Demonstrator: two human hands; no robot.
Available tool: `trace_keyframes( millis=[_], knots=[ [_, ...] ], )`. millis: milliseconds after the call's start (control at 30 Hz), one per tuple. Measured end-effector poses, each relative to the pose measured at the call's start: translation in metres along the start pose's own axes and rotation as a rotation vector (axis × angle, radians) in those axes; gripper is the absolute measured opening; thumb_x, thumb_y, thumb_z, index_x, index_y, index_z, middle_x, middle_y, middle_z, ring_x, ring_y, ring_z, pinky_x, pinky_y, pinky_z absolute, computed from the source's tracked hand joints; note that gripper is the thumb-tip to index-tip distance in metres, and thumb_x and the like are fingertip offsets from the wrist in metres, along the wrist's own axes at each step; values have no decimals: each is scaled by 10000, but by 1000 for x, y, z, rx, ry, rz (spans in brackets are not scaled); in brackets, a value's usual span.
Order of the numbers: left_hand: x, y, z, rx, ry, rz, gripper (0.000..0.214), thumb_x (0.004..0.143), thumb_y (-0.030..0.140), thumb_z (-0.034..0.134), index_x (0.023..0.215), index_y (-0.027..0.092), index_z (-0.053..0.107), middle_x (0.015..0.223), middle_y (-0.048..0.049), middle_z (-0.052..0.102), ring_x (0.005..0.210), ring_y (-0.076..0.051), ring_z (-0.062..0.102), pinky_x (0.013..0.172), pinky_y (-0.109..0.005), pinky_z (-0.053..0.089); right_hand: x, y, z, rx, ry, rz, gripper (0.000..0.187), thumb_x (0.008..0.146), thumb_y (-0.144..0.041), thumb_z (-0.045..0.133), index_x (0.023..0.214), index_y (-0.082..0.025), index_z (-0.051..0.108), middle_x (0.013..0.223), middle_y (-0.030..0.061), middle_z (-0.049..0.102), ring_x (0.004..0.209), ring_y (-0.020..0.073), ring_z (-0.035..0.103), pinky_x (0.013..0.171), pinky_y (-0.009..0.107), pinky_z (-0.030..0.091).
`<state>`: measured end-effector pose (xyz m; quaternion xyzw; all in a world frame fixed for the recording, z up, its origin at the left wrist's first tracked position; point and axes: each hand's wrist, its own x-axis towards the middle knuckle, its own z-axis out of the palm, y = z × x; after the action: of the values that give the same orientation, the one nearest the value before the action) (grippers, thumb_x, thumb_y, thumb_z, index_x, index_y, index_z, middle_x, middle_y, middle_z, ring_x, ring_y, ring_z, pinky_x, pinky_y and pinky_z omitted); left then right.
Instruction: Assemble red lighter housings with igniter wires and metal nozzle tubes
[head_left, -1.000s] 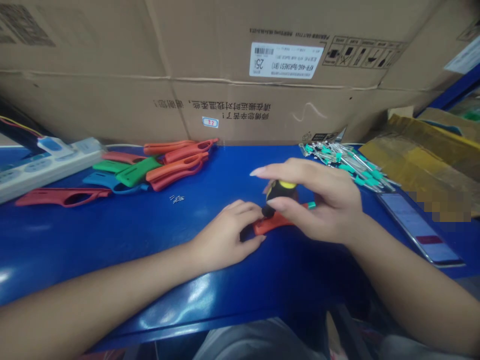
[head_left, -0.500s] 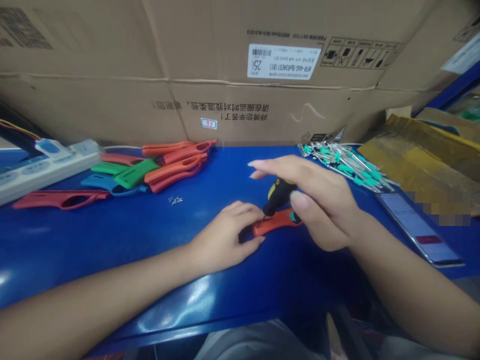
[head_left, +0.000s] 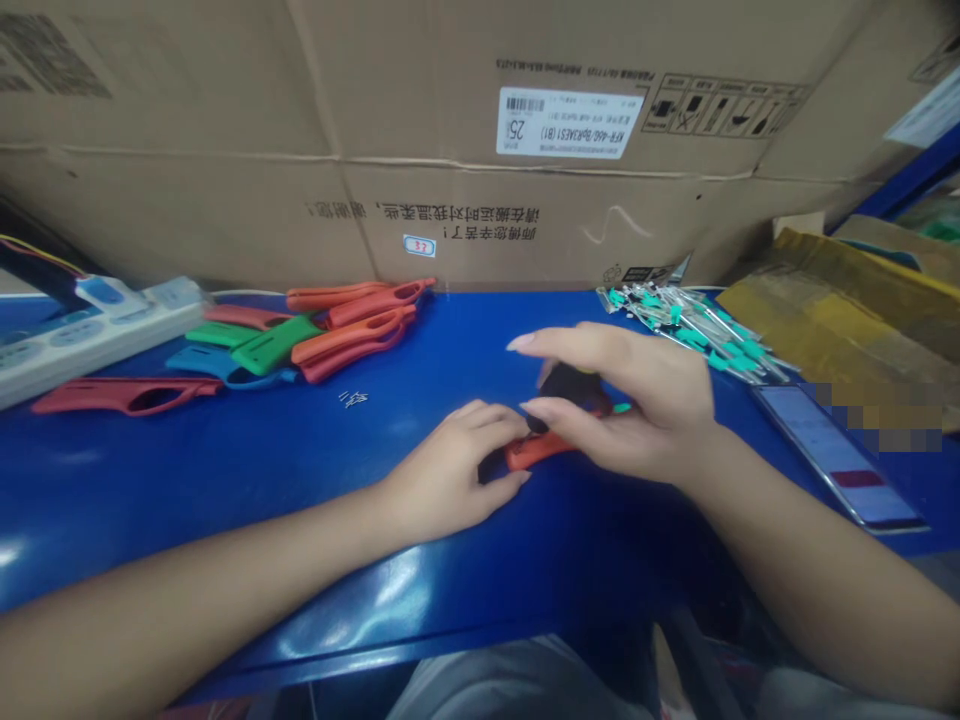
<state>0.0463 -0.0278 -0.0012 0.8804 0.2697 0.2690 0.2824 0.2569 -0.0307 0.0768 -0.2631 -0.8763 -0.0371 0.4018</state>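
My left hand rests on the blue table and pinches the end of an orange plastic handle shell between fingers and thumb. A black screwdriver with a bit of yellow on its grip leans over the shell, its lower end close to my left fingertips. My right hand curls around the screwdriver's grip, thumb against the near side and index finger stretched out above. The rest of the shell and the screwdriver's tip are mostly hidden by my hands. Small screws lie loose on the table, left of my left hand.
Red, orange, green and blue handle shells are piled at the back left, by a white power strip. Metal rods with green parts lie back right, near a phone and yellow-taped cardboard. A cardboard box walls the back.
My right thumb has swung left and in against the screwdriver, and the hand has rotated around its grip. The left hand and the orange shell stay in place.
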Motion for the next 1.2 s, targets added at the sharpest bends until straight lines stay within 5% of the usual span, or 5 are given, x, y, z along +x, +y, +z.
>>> trace_keyframes(
  millis=[533,733,900,1067,1200],
  knots=[
    [2,0,-2,-1,-35,-32,232,918,222,667,1147,187,669,1224,-87,687,1106,-256,607,998,-439,492,1,-4,-2,-4,18,72,362,1060,-241,391,1332,-189,625,1030,55,786,774,141,732,670,265,586],
    [0,-1,-1,-16,-16,-3,332,908,203,682,1237,190,643,1251,-82,682,1134,-243,609,1026,-438,479,-1,-4,2,-246,173,20,174,956,-284,662,1106,-218,721,847,15,779,628,142,691,641,267,560],
    [0,1,-2,17,-38,-17,242,921,223,671,1160,184,666,1185,-80,687,1070,-242,606,964,-419,495,-1,-1,8,19,59,22,373,1021,-182,403,1338,-189,600,1107,91,752,944,195,720,811,329,584],
    [-1,0,0,4,-11,-3,240,917,215,674,1155,183,656,1198,-76,677,1078,-236,606,984,-412,492,-1,0,4,-118,94,-56,243,946,-293,673,1171,-200,673,789,18,722,674,150,663,634,265,539],
    [0,-1,0,14,-31,-18,157,925,221,663,1079,190,656,1213,-81,673,1108,-253,602,1002,-428,491,1,-2,2,-27,47,-54,315,1030,-256,469,1302,-204,621,1094,93,745,967,194,712,786,314,579]
  ],
)
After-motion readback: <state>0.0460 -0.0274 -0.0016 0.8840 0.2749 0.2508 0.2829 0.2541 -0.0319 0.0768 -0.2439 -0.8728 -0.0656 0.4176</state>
